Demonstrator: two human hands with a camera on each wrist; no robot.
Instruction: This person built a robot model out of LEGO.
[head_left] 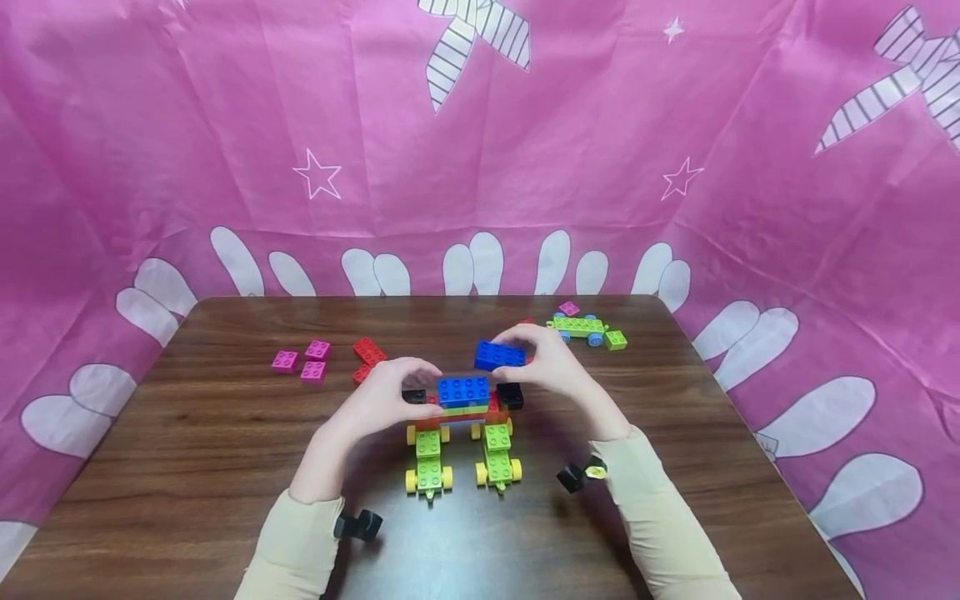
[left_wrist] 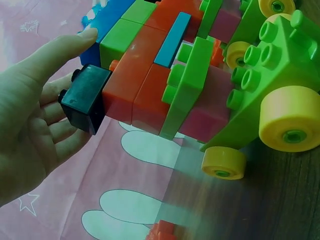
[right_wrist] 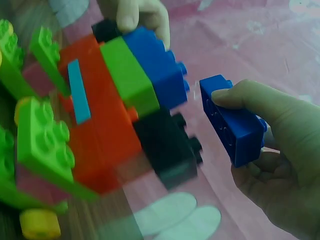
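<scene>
In the head view a brick structure (head_left: 461,412) stands at the middle of the table, on two lime-green wheeled bases (head_left: 498,454) with yellow wheels. Red bricks (left_wrist: 135,75) form its body, a blue brick (head_left: 463,392) tops it, and black bricks (right_wrist: 167,150) stick out on either side. My left hand (head_left: 386,392) curves round its left end, thumb at the blue top brick, fingers behind the black brick. My right hand (head_left: 551,362) pinches a loose blue brick (right_wrist: 232,122) between thumb and fingers, above and right of the structure, studs facing away from the thumb.
Several pink bricks (head_left: 313,371) and red bricks (head_left: 367,350) lie at the back left. At the back right stand another green wheeled base (head_left: 577,327) with blue wheels, a small green brick (head_left: 616,340) and a pink brick (head_left: 569,308). Pink cloth (head_left: 480,167) hangs behind the table.
</scene>
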